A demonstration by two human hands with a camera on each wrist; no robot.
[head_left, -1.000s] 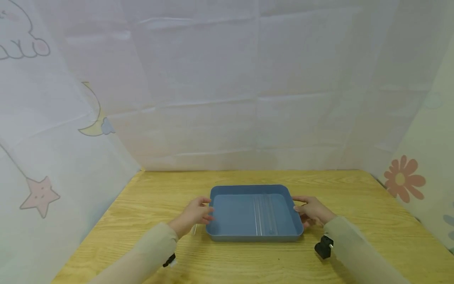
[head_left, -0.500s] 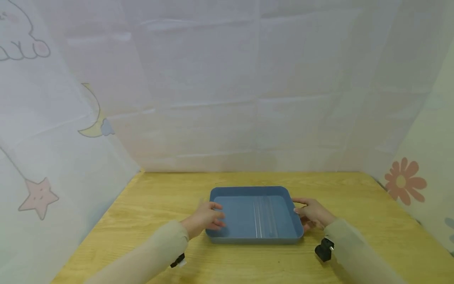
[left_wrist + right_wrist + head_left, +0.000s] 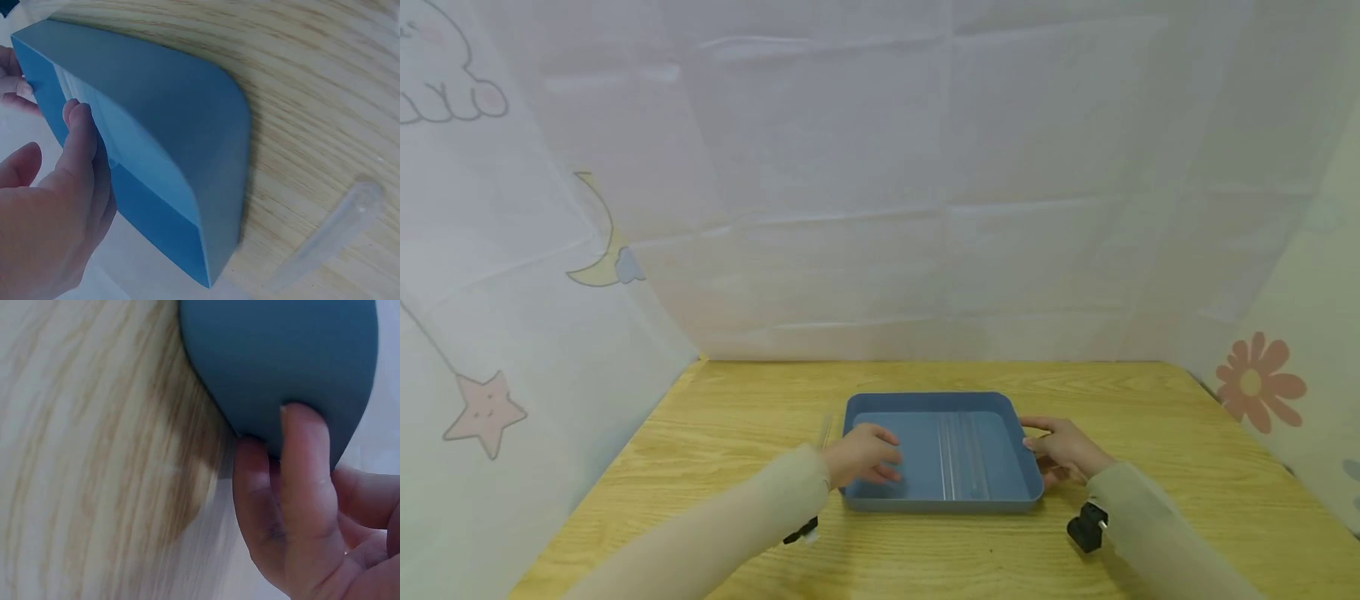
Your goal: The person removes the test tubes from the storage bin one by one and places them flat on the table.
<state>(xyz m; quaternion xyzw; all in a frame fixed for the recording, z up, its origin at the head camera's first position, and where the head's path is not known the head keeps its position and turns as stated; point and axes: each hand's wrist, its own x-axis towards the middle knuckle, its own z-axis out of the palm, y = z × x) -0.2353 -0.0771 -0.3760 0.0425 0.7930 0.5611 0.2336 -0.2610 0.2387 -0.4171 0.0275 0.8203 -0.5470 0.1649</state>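
A shallow blue tray [image 3: 940,505] lies on the wooden table in the head view. Several slim clear plastic pieces [image 3: 964,454] lie lengthwise in its right half. My left hand [image 3: 867,454] is over the tray's left part, fingers loosely extended and holding nothing; the left wrist view shows this hand [image 3: 62,206] past the near wall. At the tray's right end my right hand [image 3: 1063,450] holds the wall, thumb by the rim. In the right wrist view its fingertips [image 3: 306,422] press the outer wall. Another clear strip [image 3: 331,234] with a rounded end lies on the table beside the tray.
Wood-grain tabletop [image 3: 925,558] surrounds the tray. Behind it hangs a pale creased sheet [image 3: 940,250], with printed side sheets bearing a star [image 3: 485,414] and a flower [image 3: 1258,382]. A black device [image 3: 1086,527] is strapped at the right wrist.
My left hand has moved rightward from beside the tray's left edge to over its inside. The clear strip left of the tray now shows behind the wrist. Right hand and tray stay in place.
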